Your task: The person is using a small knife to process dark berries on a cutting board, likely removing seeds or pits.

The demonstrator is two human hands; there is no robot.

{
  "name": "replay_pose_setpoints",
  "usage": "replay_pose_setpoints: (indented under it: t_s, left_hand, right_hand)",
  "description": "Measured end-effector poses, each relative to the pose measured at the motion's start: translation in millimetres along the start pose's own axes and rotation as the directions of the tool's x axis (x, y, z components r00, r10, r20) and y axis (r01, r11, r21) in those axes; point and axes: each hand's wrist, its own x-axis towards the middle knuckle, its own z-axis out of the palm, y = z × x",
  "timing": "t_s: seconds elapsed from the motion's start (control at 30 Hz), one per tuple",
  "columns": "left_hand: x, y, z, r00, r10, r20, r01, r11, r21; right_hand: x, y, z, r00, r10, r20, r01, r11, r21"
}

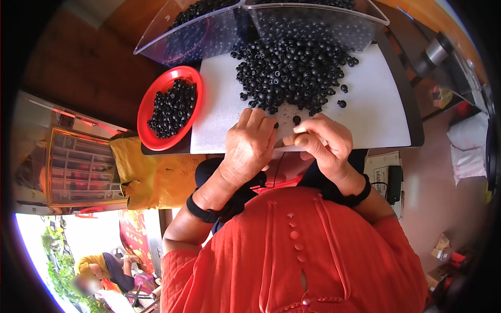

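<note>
Small black round pieces [289, 73], some with a ring-shaped opening, lie heaped on a white board [219, 104]. At the board's near edge, my left hand [250, 138] has its fingers curled closed; what they hold is hidden. One black piece [276, 125] shows right beside those fingertips. Facing it, my right hand [329, 141] is closed with thumb and forefinger drawn together, and I cannot make out what is between them. A loose black piece [296, 120] sits just beyond the gap between my hands.
Left of the heap, a red plate [144, 125] holds more black pieces. Two clear plastic bins [190, 44] of them stand behind. A dark table edge [416, 125] borders the board on the right. Another person [107, 268] sits far off at lower left.
</note>
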Motion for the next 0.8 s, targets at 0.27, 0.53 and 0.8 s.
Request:
replay_pose_setpoints:
  t_s: [0.27, 0.53, 0.8]
  left_hand:
    - [-2, -8, 9, 0.983, -0.124, -0.138, 0.089, 0.968, -0.233]
    - [-2, 0, 4, 0.987, -0.15, -0.059, 0.14, 0.98, -0.142]
    - [-16, -14, 3, 0.947, -0.291, -0.137, 0.166, 0.807, -0.567]
  right_hand:
    - [2, -20, -8, 0.975, 0.185, -0.125, -0.182, 0.983, 0.034]
    - [2, -24, -28, 0.982, 0.187, -0.04, -0.191, 0.947, -0.257]
    - [7, -19, 0, 0.987, 0.131, 0.093, -0.07, 0.872, -0.484]
